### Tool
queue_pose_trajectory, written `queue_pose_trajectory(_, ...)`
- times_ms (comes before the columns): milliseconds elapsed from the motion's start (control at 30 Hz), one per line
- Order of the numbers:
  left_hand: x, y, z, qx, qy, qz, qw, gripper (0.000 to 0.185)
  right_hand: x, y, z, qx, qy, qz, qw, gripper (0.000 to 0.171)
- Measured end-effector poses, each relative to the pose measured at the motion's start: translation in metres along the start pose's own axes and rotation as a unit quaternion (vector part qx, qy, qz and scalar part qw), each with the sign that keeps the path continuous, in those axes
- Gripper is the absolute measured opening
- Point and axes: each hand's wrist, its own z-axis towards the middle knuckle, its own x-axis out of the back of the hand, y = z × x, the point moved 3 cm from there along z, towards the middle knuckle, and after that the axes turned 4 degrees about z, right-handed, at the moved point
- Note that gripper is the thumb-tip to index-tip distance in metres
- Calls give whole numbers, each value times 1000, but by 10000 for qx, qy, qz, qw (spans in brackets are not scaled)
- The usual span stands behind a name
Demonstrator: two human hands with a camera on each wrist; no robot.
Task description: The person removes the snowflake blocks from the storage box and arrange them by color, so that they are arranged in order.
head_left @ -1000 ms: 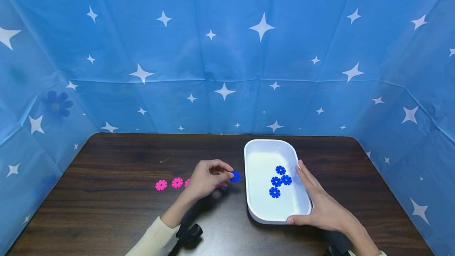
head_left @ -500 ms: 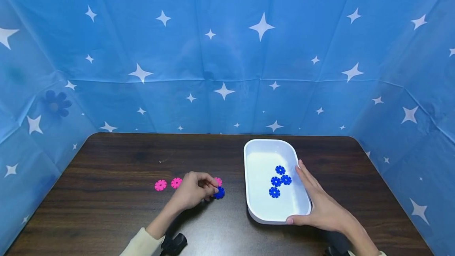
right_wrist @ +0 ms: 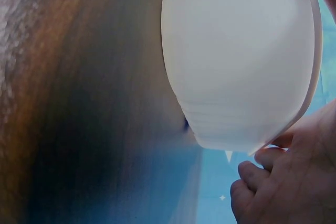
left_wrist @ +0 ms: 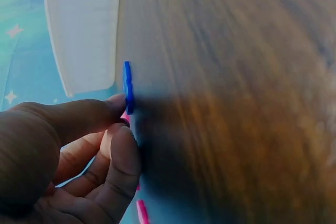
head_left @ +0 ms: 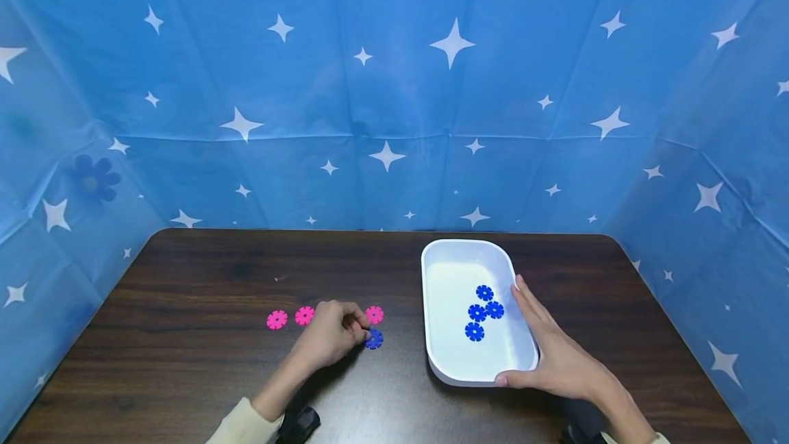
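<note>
Blue plastic, flat and round with a notched rim, is the piece (head_left: 373,339) which you pinch now between the thumb and the fingers of your left hand (head_left: 329,336). One second ago, you held it beside the left edge of the white, round-cornered rectangular tray (head_left: 457,368). Since then you have brought it leftward over the dark brown wooden tabletop (head_left: 203,375). Now it is just on the near-edge side of the rightmost bright pink notched disc (head_left: 374,314), with a small gap between them. For your work, I judge, this means that the blue piece has reached the pink row, but you have not released it. I cannot tell whether it already touches the tabletop.

Two other pink discs (head_left: 277,320) lie toward the left edge of the tabletop; your left hand may cover more of the row. Your right hand (head_left: 557,356) has not moved: it is spread wide, its fingers along the tray's right edge and its thumb at the near right corner. Inside the tray remain four blue notched discs (head_left: 477,313), unchanged.
</note>
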Motion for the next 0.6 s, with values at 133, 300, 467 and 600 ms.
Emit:
queue_pose_trajectory(133, 2, 2, 0, -76, -4, 38, 10000, 8, 1, -1, 1, 8, -22, -1, 10000, 135)
queue_pose_trajectory(300, 7, 10, 4, -182, 91, -57, 9998, 4, 1, -2, 2, 15, -50, 57, 10000, 135)
queue_pose_trajectory(467, 8, 28, 11, -689, 266, -105, 9972, 12, 2, -1, 2, -19, -55, 103, 9999, 135)
queue_pose_trajectory(600, 6, 42, 16, -952, 365, -300, 9943, 20, 1, 0, 1, -13, -50, 95, 9999, 135)
